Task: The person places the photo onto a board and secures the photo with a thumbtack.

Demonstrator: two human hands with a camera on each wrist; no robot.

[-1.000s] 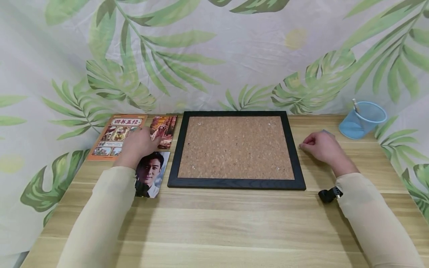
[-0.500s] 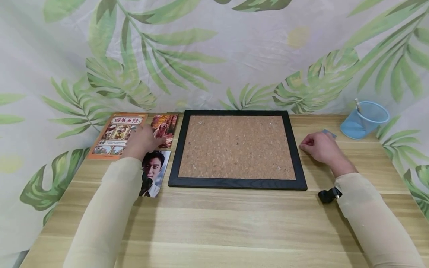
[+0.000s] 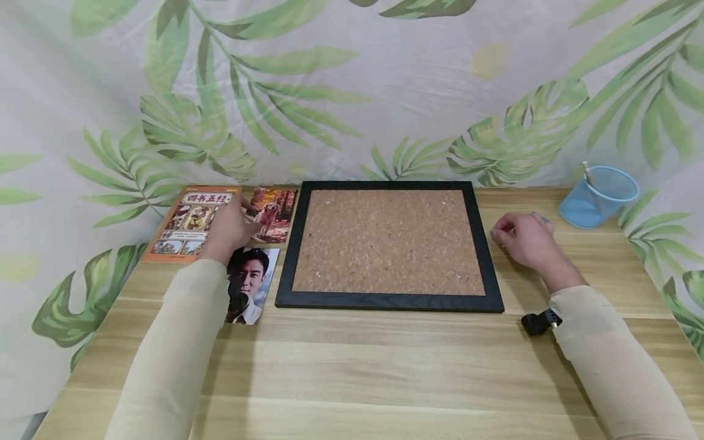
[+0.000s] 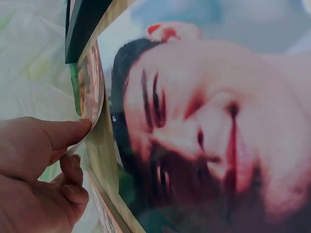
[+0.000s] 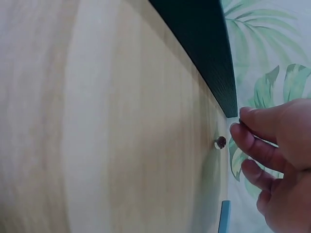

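Observation:
My left hand [image 3: 227, 231] pinches the left edge of a dog photo [image 3: 277, 214] between thumb and fingers. In the left wrist view the photo [image 4: 95, 90] bends upward at the pinch. Just in front of it lies a portrait photo [image 3: 250, 281], partly covered by my left sleeve. On the other side, my right hand [image 3: 525, 237] hovers by the right edge of a black-framed cork board [image 3: 387, 244], thumb and index together. Whether something small sits between those fingertips I cannot tell. A small shiny pin [image 5: 220, 142] shows on the table beside them.
An orange comic-style book [image 3: 165, 247] lies at the back left, partly under my left hand. A blue mesh pen cup [image 3: 583, 205] stands tilted-looking at the back right, with a stick inside. A leaf-patterned cloth [image 3: 385, 110] hangs behind the table [image 3: 385, 373].
The dog photo has shifted slightly right, towards the cork board, with my left hand now at its left edge. My right hand has barely moved.

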